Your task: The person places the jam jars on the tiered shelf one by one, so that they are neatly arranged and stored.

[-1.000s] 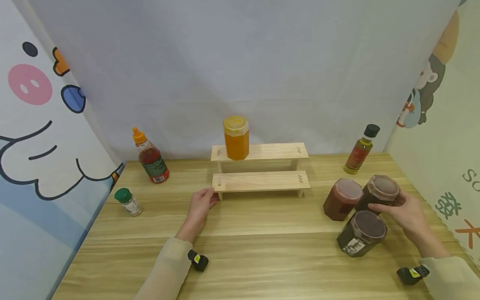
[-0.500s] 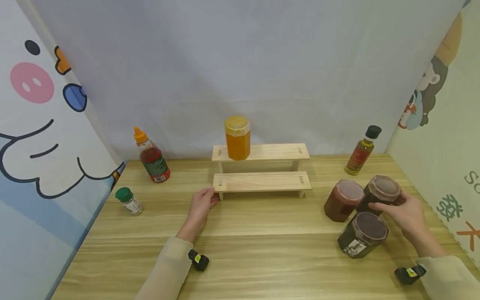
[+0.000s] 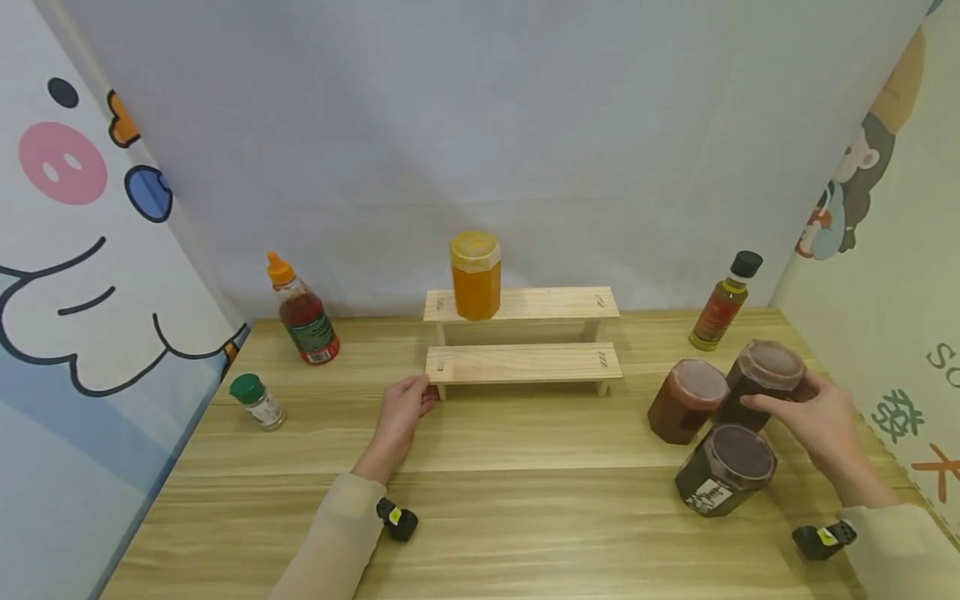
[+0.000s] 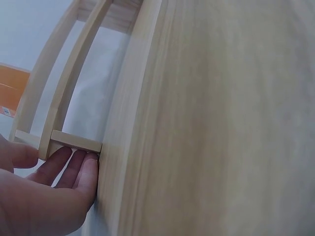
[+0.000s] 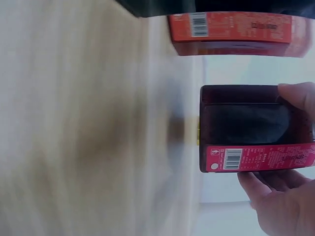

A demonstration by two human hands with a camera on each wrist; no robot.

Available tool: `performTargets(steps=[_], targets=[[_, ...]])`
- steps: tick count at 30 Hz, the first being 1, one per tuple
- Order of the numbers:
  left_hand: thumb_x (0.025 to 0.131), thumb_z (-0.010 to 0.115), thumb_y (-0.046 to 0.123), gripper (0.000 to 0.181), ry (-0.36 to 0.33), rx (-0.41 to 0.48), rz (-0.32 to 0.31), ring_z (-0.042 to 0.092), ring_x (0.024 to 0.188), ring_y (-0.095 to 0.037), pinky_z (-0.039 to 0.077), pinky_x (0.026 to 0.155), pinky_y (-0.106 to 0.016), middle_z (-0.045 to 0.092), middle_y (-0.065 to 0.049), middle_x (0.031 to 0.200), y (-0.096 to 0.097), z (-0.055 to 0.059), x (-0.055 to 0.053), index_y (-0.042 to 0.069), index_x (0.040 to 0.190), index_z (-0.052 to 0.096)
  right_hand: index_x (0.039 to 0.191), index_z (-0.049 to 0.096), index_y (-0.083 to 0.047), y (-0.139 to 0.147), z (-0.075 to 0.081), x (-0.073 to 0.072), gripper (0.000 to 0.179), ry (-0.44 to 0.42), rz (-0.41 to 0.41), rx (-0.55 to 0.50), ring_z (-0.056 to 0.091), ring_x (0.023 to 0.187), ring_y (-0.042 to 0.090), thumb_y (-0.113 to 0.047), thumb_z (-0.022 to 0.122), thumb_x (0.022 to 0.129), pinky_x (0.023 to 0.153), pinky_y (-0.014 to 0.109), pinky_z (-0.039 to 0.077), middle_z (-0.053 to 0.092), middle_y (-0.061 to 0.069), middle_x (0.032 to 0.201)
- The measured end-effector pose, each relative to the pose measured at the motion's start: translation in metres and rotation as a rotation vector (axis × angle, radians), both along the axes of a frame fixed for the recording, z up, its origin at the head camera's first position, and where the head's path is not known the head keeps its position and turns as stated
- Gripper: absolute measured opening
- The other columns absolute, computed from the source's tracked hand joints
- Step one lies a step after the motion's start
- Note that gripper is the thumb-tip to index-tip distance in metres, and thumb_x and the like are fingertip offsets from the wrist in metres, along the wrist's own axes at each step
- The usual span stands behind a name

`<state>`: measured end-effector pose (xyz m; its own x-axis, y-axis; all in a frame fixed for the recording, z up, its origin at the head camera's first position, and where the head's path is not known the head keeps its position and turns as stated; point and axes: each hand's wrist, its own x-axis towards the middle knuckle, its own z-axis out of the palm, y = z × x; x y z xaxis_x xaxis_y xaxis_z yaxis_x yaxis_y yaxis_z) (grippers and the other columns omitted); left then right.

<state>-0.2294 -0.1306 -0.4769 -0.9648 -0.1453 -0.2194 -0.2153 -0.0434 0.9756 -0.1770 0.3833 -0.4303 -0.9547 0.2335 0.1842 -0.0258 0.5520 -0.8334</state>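
In the head view my right hand (image 3: 813, 417) grips a dark jar (image 3: 761, 379) with a clear lid, thumb on the near side. The right wrist view shows this jar (image 5: 246, 118) held just off the table, its pink label facing the camera. A reddish jar (image 3: 686, 402) and another dark jar (image 3: 726, 471) with a white label stand beside it. My left hand (image 3: 401, 408) holds the left end of the two-tier wooden shelf (image 3: 525, 363); in the left wrist view its fingers (image 4: 81, 172) curl against the shelf leg. A honey-coloured jar (image 3: 476, 279) stands on the upper tier.
At the left stand a red sauce bottle (image 3: 306, 321) with an orange tip and a small green-capped shaker (image 3: 258, 403). An oil bottle (image 3: 720, 308) stands at the back right. A grey-white curtain (image 3: 525, 150) hangs behind the wooden table (image 3: 525, 517).
My right hand has raised the dark jar slightly off the table. My left hand stays at the shelf's end; the other things have not moved.
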Motion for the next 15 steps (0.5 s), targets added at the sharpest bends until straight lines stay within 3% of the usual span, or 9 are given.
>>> performTargets(steps=[4, 9, 15], targets=[[0.102, 0.042, 0.014, 0.039, 0.004, -0.008, -0.007, 0.055, 0.108, -0.033, 0.047, 0.094, -0.038, 0.054, -0.028, 0.121, 0.0, 0.001, 0.0, -0.016, 0.124, 0.051, 0.114, 0.058, -0.008, 0.0, 0.008, -0.003, 0.049, 0.03, 0.013, 0.008, 0.053, 0.084, -0.01, -0.015, 0.084, 0.074, 0.067, 0.007, 0.045, 0.056, -0.029, 0.091], [0.102, 0.042, 0.014, 0.038, -0.002, -0.009, -0.006, 0.055, 0.108, -0.032, 0.047, 0.094, -0.038, 0.054, -0.027, 0.12, 0.0, 0.001, -0.001, -0.015, 0.124, 0.052, 0.118, 0.057, 0.0, -0.001, 0.025, -0.006, 0.057, 0.015, 0.009, 0.093, 0.051, 0.084, -0.009, -0.022, 0.085, 0.074, 0.064, 0.008, 0.044, 0.053, -0.03, 0.09], [0.101, 0.043, 0.015, 0.038, -0.009, -0.006, -0.01, 0.055, 0.108, -0.033, 0.048, 0.094, -0.037, 0.054, -0.026, 0.121, -0.001, 0.0, -0.001, -0.015, 0.124, 0.052, 0.112, 0.059, -0.013, -0.006, 0.046, -0.007, 0.046, 0.002, 0.017, 0.083, 0.052, 0.084, -0.005, -0.024, 0.084, 0.075, 0.063, 0.01, 0.045, 0.056, -0.027, 0.09]])
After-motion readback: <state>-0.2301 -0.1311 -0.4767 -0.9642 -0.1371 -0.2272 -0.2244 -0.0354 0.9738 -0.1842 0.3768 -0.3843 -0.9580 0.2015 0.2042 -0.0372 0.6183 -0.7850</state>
